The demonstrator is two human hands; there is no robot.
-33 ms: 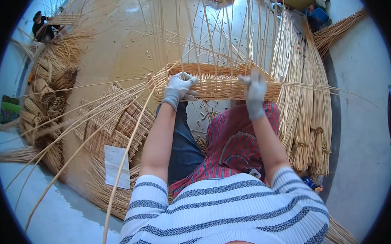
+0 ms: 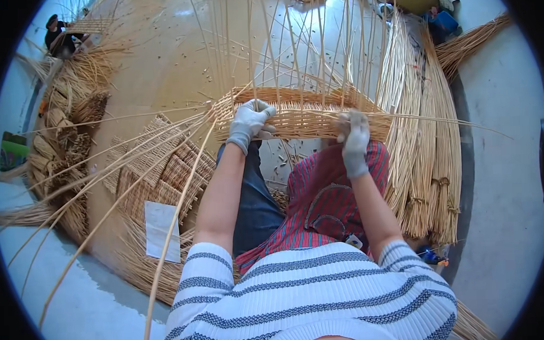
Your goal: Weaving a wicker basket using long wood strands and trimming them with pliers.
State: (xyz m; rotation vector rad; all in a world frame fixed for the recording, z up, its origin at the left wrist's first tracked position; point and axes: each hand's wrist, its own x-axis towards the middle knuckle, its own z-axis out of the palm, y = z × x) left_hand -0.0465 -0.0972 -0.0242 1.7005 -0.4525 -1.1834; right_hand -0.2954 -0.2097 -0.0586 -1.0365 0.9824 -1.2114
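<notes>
A long, shallow wicker basket (image 2: 306,122) of pale rods lies across my knees, with tall upright rods (image 2: 295,49) standing out of its far side. My left hand (image 2: 250,121), in a pale glove, is closed over the near wall toward the basket's left end. Several long loose rods (image 2: 114,196) fan out from that end toward the lower left. At the near wall, toward the right end, is my gloved right hand (image 2: 354,134). Its fingers are bent and smeared by motion, so what they hold is unclear. Thin rods (image 2: 444,121) stick out to the right beyond it.
Flat woven panels (image 2: 158,168) and a white sheet (image 2: 162,232) lie at left. Bundled rods (image 2: 424,141) line the right side; darker bundles (image 2: 67,135) are piled at far left. A person (image 2: 61,38) sits at the back left. Cut bits litter the floor (image 2: 167,72).
My right hand has moved slightly down and toward me along the basket's near wall. The left hand stays in place, and the loose rods have shifted a little.
</notes>
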